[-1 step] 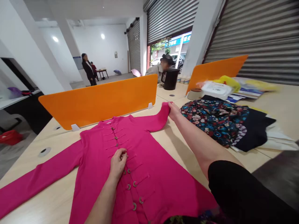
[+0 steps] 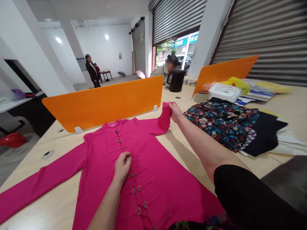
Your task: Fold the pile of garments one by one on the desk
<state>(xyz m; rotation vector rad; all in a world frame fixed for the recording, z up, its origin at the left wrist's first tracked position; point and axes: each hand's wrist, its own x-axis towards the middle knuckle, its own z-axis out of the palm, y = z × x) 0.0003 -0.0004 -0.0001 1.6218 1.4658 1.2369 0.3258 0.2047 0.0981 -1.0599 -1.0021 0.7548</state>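
Garment: pink jacket [image 2: 144,159], spread flat, front up, on the pale wooden surface [image 2: 57,204]; collar toward the orange divider [image 2: 103,103], hem toward the camera.
Closure: row of small round buttons [image 2: 133,191] and loop fastenings running down the centre front.
Left hand [image 2: 122,166]: fingers curled together, knuckles up, pressed on the button line at mid-chest, touching the cloth.
Right hand [image 2: 175,112]: arm stretched across the surface, fingers pinching the cuff of the right sleeve [image 2: 161,123], cuff end lifted and standing upright off the surface.
Left sleeve [image 2: 35,185]: lying flat, stretched out toward the lower left edge.
Beside the right arm: folded dark floral garment [image 2: 220,123] on the surface, a black garment with white print [image 2: 259,135] just beside it, white cloth beneath.
Farther back: white lidded box [image 2: 224,91], yellow bag [image 2: 236,83], second orange divider [image 2: 225,72], black bucket [image 2: 177,81].
Background: seated person [image 2: 165,68] behind the divider, standing person [image 2: 91,72] far across the room, grey roller shutters [image 2: 263,32].
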